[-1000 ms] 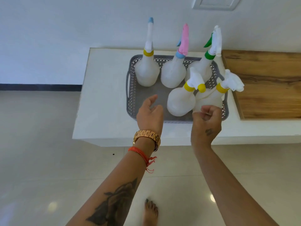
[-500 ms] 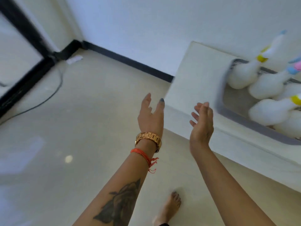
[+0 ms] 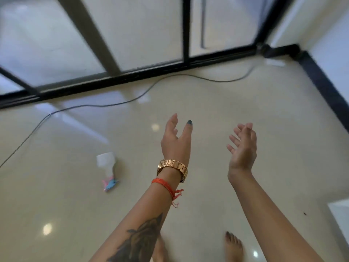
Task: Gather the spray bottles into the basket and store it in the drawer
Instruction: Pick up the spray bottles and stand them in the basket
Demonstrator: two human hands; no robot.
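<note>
One spray bottle [image 3: 107,168] is seen lying on its side on the glossy cream floor tiles [image 3: 75,214], off to the left of both arms and well apart from them. The body is translucent white plastic, wide at the far end and narrowing toward a blue trigger head with a bit of pink next to it; it's a little blurred, so finer detail can't be made out.

The left hand [image 3: 176,142] is held up empty, fingers loosely spread, thumbnail painted dark. A chunky gold link watch [image 3: 172,167] is worn at the wrist, with a frayed orange thread bracelet [image 3: 166,187] just below it and a dark rose tattoo [image 3: 143,241] further down the forearm. The right hand [image 3: 243,148] is also held wide open, palm turned inward, nothing gripped.

A thin grey cable [image 3: 90,105] is snaked across the shiny floor in front of black-framed frosted glass panels [image 3: 147,31]. Bare toes are seen at the bottom edge.
</note>
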